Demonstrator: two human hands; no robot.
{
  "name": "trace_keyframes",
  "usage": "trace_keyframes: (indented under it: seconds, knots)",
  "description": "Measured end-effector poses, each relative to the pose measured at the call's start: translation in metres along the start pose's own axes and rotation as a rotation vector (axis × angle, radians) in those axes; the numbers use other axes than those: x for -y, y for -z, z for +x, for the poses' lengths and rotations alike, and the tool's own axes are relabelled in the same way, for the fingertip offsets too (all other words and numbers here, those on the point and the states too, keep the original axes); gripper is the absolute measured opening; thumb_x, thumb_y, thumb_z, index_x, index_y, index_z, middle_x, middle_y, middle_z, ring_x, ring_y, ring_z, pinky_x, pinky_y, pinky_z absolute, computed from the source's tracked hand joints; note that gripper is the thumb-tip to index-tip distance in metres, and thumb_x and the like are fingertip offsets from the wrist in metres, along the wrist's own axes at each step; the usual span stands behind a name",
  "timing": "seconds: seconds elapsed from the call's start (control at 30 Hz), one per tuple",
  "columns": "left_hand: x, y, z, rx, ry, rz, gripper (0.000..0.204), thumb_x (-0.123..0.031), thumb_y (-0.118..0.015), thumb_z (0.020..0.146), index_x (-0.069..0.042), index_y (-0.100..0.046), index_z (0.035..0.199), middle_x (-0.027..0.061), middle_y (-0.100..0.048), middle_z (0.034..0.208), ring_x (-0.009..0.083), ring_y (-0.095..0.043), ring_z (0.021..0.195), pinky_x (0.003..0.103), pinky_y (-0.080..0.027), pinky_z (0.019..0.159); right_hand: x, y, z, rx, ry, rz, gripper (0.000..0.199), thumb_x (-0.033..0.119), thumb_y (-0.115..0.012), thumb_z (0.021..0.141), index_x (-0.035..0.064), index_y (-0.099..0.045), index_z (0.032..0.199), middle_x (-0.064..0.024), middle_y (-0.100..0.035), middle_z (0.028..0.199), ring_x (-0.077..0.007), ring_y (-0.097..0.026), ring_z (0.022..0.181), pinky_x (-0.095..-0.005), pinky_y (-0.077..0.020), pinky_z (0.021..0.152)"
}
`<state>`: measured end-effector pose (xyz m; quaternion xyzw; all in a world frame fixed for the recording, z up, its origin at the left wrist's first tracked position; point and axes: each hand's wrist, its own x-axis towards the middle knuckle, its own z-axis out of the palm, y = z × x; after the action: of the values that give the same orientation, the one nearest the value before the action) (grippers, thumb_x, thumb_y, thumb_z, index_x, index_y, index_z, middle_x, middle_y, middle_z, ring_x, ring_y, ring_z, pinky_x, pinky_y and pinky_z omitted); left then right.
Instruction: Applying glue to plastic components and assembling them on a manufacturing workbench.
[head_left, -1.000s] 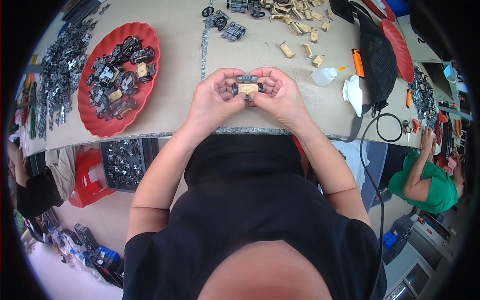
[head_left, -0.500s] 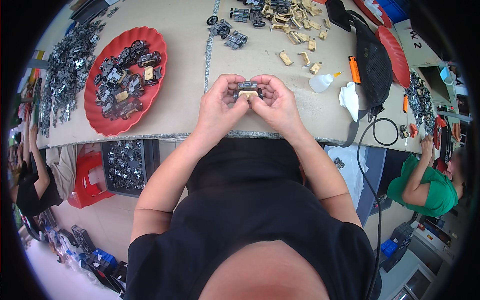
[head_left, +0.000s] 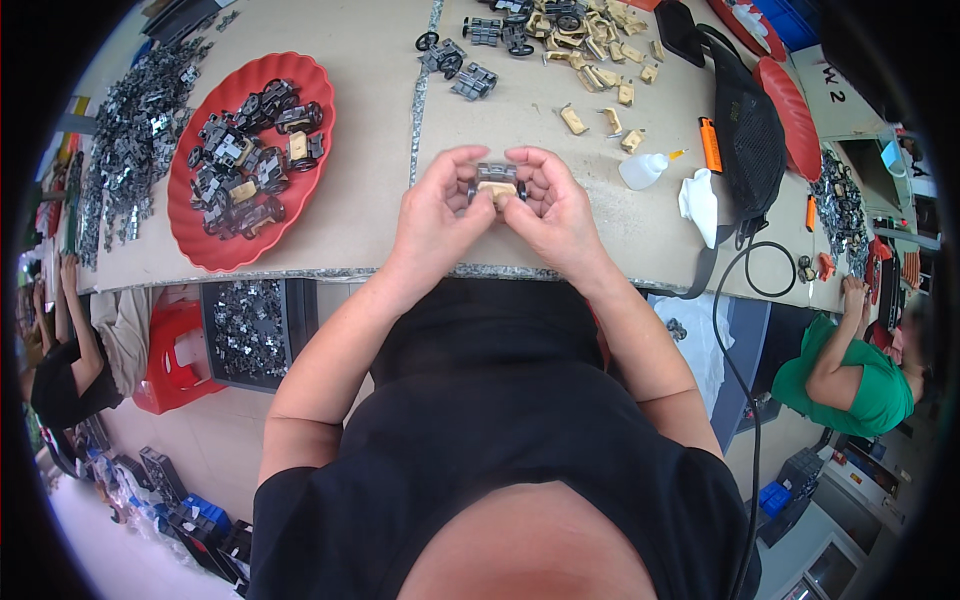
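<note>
Between both hands, just above the table's near edge, is a small toy car chassis (head_left: 497, 174) with a grey body, black wheels and a tan piece facing me. My left hand (head_left: 440, 205) grips its left side, with the thumb against the tan piece. On the other side my right hand (head_left: 552, 212) holds it the same way. Both index fingers are raised off the top, and the curled fingers partly hide the wheels. Beyond the hands lie a few loose tan parts (head_left: 573, 120) with thin prongs. Grey chassis pieces (head_left: 474, 81) sit farther back.
A red scalloped tray (head_left: 322, 85) of assembled chassis stands left, beside a heap of grey parts (head_left: 140, 130). Rightward are a dropper bottle (head_left: 641, 172), orange lighter (head_left: 709, 145), white nozzle-shaped object (head_left: 698, 205), black bag (head_left: 750, 150) and cable (head_left: 735, 370). People work at both sides.
Both index fingers have lifted slightly away from the chassis top. The hands and chassis otherwise stay in nearly the same place.
</note>
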<state>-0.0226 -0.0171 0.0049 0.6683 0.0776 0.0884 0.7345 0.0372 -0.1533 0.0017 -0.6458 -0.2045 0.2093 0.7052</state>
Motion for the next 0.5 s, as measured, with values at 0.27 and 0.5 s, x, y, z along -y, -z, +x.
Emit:
trace_keyframes:
  seconds: [0.27,0.5]
  knots:
    - [-0.027,0.03,0.022,0.317,0.574,-0.254,0.033,-0.014,-0.058,0.082,0.0,-0.047,0.11,0.0078,-0.058,0.08,0.0116,-0.059,0.061,0.024,-0.051,0.051,0.036,0.027,0.013,0.487,0.302,-0.512,0.04,0.006,-0.073,0.07,0.0013,-0.057,0.106,-0.0069,-0.053,0.103,-0.0114,-0.052,0.082,-0.0227,-0.0469,0.072]
    - [-0.036,0.033,0.017,0.412,0.517,-0.062,0.029,-0.018,-0.062,0.082,-0.006,-0.052,0.107,0.0054,-0.056,0.079,0.006,-0.054,0.056,0.017,-0.045,0.046,0.02,0.032,0.01,0.422,-0.162,-0.254,0.034,-0.001,-0.071,0.072,0.0009,-0.052,0.099,-0.0024,-0.056,0.093,-0.005,-0.054,0.075,-0.019,-0.0484,0.067]
